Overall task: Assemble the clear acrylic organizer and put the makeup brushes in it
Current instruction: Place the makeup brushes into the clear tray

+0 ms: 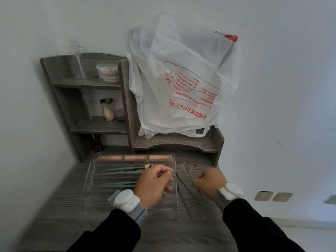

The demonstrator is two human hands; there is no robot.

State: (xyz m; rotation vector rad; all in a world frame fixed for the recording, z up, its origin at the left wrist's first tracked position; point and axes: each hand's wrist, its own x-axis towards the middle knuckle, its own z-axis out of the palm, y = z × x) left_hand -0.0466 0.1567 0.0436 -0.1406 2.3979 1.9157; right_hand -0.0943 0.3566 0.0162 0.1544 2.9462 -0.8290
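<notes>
Left hand point(154, 182) pinches light, stiff brush point(123, 169) near its head over brittle organizer point(176, 200); right hand point(209, 181) curled, grasp unclear

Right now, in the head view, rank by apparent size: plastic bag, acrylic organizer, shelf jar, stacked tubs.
1. plastic bag
2. acrylic organizer
3. stacked tubs and shelf jar: too alike to rank.

The grey wood-grain tabletop point(60, 206) carries a clear acrylic organizer point(90, 171), brushes point(183, 199) lying loose just right of it, and a shelf unit point(125, 99) behind.
</notes>
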